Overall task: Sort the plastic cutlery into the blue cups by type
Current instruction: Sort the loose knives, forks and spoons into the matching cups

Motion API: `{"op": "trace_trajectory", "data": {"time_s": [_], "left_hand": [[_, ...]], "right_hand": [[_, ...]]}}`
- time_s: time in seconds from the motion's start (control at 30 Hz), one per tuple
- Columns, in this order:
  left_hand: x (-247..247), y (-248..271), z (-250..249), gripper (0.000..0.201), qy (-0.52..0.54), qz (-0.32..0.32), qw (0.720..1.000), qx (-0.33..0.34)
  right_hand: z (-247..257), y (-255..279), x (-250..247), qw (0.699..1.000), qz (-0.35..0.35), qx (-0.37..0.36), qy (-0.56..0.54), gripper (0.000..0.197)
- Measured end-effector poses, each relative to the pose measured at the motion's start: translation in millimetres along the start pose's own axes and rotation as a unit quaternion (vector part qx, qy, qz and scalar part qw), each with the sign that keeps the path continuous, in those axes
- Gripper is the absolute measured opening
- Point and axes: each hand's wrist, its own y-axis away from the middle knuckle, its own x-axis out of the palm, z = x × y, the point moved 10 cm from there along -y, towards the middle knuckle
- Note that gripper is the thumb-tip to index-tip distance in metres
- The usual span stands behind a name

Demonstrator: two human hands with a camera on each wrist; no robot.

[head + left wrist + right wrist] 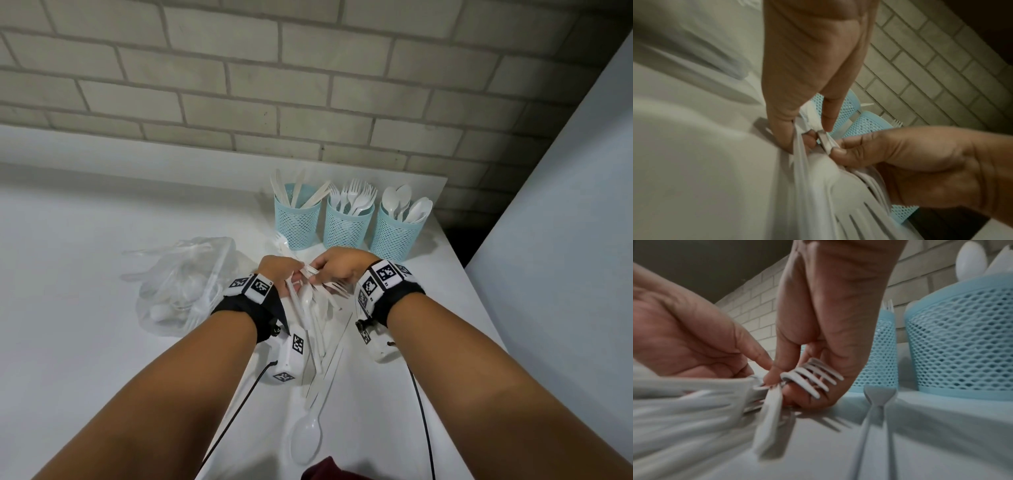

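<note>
Three blue mesh cups stand at the back: knives in the left cup point(297, 224), forks in the middle cup point(345, 228), spoons in the right cup point(395, 238). Loose white cutlery point(320, 329) lies in a pile between my wrists. My left hand point(289, 277) grips a bundle of handles point(825, 142) at the top of the pile. My right hand point(320, 270) meets it there and pinches a few forks point(812, 378), tines pointing right. The fingertips of both hands touch.
A clear plastic bag point(181, 284) holding more cutlery lies to the left. One spoon point(306, 442) lies near the front edge, and a single fork point(877, 404) lies before the cups. A brick wall point(308, 85) stands behind, and the table's right edge point(479, 308) is close.
</note>
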Motion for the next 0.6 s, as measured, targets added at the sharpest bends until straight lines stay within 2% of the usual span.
{"op": "trace_trajectory", "data": {"time_s": [0.2,0.37,0.47,0.6], "left_hand": [[11.0,6.2,2.1,0.023,0.062,0.044,0.997,-0.015],[20.0,7.4,-2.1,0.023,0.049,0.090,0.995,0.004],[28.6,14.7,-12.7,0.015,0.048,0.133,0.989,0.046],[45.1,25.4,-20.5,0.022,0.081,0.180,0.978,0.063]], "right_hand": [[-8.1,4.6,5.1,0.984,0.012,-0.010,-0.179,0.023],[-12.7,9.0,0.5,0.957,0.011,-0.024,-0.288,0.013],[-19.2,9.6,-3.7,0.947,0.010,-0.010,-0.321,0.010],[-16.2,12.9,-12.7,0.943,-0.017,-0.020,-0.330,0.007]]}}
